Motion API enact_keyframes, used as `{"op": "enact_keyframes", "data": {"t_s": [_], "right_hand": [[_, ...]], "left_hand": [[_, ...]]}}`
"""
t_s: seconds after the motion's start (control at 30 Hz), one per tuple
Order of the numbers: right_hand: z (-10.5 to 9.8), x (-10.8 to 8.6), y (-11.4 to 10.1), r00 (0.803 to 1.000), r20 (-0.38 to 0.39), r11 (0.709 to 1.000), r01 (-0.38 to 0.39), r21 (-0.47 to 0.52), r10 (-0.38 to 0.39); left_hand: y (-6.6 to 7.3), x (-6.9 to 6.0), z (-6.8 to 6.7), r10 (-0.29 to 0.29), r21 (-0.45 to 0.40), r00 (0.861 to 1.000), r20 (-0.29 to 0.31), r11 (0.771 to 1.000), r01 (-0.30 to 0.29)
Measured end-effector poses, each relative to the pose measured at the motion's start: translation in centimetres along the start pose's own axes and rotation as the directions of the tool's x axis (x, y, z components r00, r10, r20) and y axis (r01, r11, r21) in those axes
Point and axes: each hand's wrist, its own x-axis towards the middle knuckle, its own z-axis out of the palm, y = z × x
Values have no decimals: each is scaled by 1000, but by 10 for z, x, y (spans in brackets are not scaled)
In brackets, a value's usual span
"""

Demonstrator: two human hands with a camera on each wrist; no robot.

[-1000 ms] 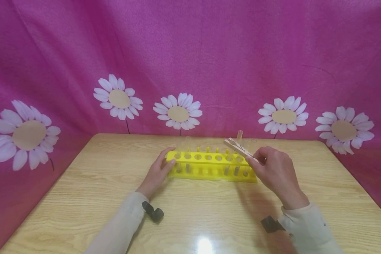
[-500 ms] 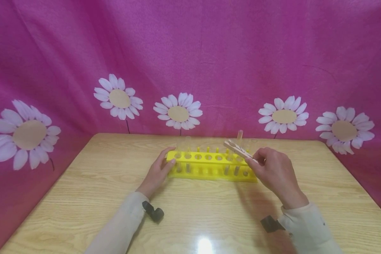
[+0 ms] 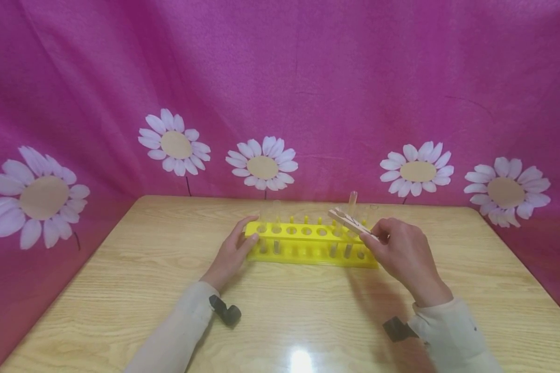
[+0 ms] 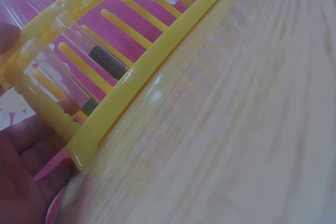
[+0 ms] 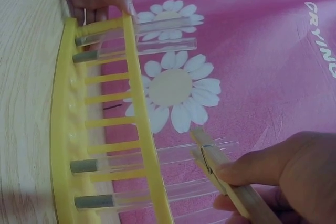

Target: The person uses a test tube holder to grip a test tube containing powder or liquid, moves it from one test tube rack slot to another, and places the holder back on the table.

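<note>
A yellow test tube rack (image 3: 303, 254) stands upright on the table. My left hand (image 3: 228, 259) grips its left end, thumb in front, as the left wrist view also shows. Two clear test tubes (image 5: 152, 48) with dark grey contents at the bottom stand in the left holes. Several similar tubes (image 5: 157, 192) stand toward the right end. My right hand (image 3: 408, 256) pinches a wooden test tube clamp (image 3: 352, 223) above the right part of the rack. In the right wrist view the clamp's jaws are parted beside a tube; whether they enclose it I cannot tell.
The wood-grain table (image 3: 280, 311) extends around the rack. Yellow drying pegs (image 4: 126, 27) rise behind the row of holes. A magenta cloth (image 3: 308, 77) with white daisies hangs behind and at the sides. Dark camera mounts (image 3: 226, 312) sit at both sleeves.
The clamp's far end has dipped slightly and its tilt has changed a little. Both hands stay nearly in place, and the rack has not moved.
</note>
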Motion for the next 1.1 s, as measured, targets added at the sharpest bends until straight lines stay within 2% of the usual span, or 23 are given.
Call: {"op": "enact_keyframes", "data": {"t_s": [0.37,0.7,1.1], "right_hand": [[1,2,1,1000,15,1000,-13,7,13],[-1,4,1,992,113,997,-57,46,52],[-1,4,1,992,116,997,-56,53,50]], "left_hand": [[2,-1,0,-9,4,1000,-3,1000,9],[4,-1,0,-28,8,1000,-3,1000,28],[6,-2,0,-50,21,999,-5,999,50]]}}
